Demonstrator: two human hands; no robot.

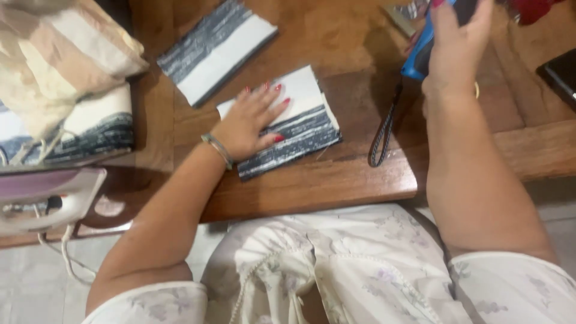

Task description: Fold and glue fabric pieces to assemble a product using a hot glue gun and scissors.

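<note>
Left hand [249,123]: fingers spread flat on the folded white cloth with dark grey stripes [300,123] — pinning it to the wooden table [336,186].
Right hand [456,42]: fingers curled around a blue-and-black device [420,54] — its black strap [384,135] dangles below.

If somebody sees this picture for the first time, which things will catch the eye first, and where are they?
First, the left hand with red nails, pressed flat on a folded white and dark striped cloth in the middle of the wooden table. Next, the right hand at the top right, holding a blue and black object with a dark strap hanging down. A second folded cloth lies further back, at the upper left.
</note>
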